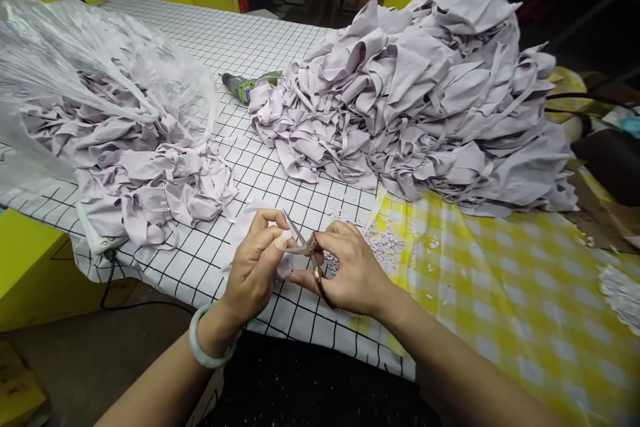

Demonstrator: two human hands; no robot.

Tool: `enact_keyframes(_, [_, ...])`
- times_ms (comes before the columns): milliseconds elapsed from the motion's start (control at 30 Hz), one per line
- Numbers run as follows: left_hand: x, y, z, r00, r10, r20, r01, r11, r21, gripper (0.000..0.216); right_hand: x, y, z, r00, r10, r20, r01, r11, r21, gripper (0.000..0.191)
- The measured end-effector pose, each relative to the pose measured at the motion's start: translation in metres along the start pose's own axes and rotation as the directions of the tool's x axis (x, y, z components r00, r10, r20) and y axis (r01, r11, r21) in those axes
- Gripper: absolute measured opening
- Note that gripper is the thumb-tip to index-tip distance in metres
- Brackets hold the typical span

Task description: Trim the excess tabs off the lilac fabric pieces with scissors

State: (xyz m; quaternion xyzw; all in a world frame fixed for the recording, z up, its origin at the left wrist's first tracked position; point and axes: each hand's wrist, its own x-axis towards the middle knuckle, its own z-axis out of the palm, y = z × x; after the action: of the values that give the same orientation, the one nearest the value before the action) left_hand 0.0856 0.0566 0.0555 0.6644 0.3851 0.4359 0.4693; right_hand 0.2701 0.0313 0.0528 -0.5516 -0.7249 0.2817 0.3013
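Note:
My left hand (pixel 260 263) pinches a small pale lilac fabric piece (pixel 246 221), part of which hangs below and behind the fingers. A pair of scissors (pixel 316 259) with bronze-coloured handles is in my right hand (pixel 350 267), thumb and fingers in the loops. The blades stand apart and point left, close to my left fingertips and the cloth held there. Just beyond and under my right hand, many tiny fabric snippets (pixel 387 247) lie scattered on the table cover.
A large heap of lilac fabric pieces (pixel 425 93) fills the far right. At left, more pieces (pixel 155 193) spill from a clear plastic bag (pixel 100 53). A green-and-black tool (pixel 243 88) lies between them. A yellow checked cloth (pixel 500 287) covers the right side; a cable (pixel 107 287) hangs at left.

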Motion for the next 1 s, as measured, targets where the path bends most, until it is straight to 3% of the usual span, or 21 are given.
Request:
enact_keyframes(200, [0.0,-0.004,0.004,0.994,0.093,0.05,-0.096,0.993,0.067,0.033,-0.001,0.002,-0.001,0.999,-0.043,-0.008,0.043,0.998,-0.043,0.054])
enact_keyframes(1000, [-0.002,-0.013,0.01,0.979,0.131,0.154,-0.135,0.991,0.019,0.027,-0.01,0.006,-0.005,1.0,0.013,0.019,-0.013,1.0,-0.023,0.058])
